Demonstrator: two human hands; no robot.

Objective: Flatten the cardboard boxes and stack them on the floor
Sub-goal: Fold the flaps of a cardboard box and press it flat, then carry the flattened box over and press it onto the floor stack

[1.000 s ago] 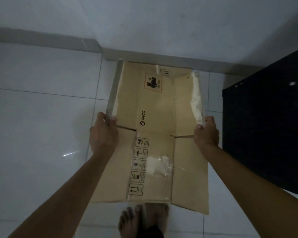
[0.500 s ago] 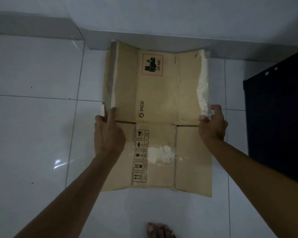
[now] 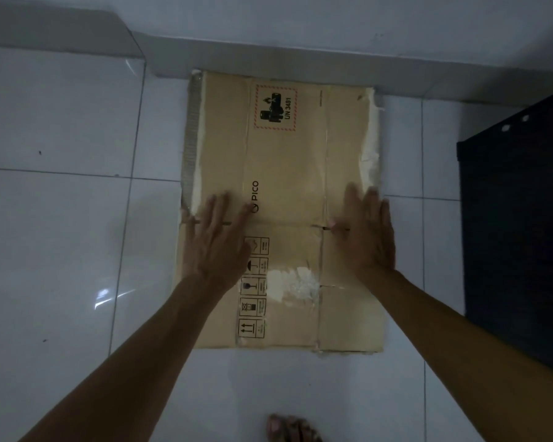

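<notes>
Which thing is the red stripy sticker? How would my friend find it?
Find the flat brown cardboard box lying on the white tiled floor against the wall. Look at its far end, above the word PICO. The sticker is the only label with a red dashed border; it reads UN 3481, unlike the plain black symbols near the left hand.

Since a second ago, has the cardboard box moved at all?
Yes. The cardboard box has dropped flat on the floor, its far edge against the baseboard; both hands now press on top.
</notes>
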